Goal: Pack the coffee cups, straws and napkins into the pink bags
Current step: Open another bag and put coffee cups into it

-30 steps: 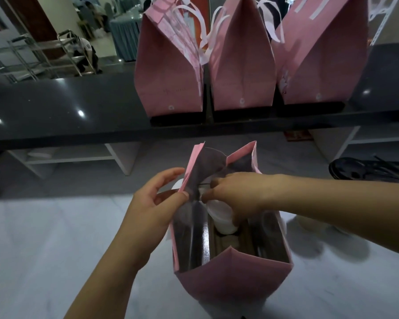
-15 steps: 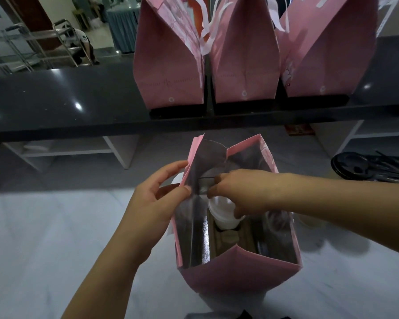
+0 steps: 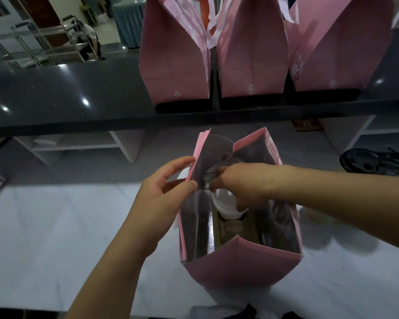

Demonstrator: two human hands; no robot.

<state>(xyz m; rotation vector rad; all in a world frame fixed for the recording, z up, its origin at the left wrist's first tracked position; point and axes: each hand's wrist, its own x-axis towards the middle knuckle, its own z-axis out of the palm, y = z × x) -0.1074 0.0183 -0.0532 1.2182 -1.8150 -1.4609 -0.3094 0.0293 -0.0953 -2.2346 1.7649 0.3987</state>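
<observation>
Item: open pink bag (image 3: 242, 265), standing on your pale bench (image 3: 55, 238).
Left hand (image 3: 164, 199): thumb and fingers pinch the bag's left wall, as half a second ago, and the mouth is spread a little wider.
Right hand (image 3: 242, 183): inside the mouth, fingers curled over the lid of a white coffee cup (image 3: 226, 206). The cup sits slightly lower than a second ago, its base at the brown carrier (image 3: 234, 226) in the bottom.
Status: cup nearly seated, not released; straws and napkins not visible inside.
Also held: three closed pink bags (image 3: 251, 65) on the dark shelf (image 3: 67, 97) behind.
</observation>
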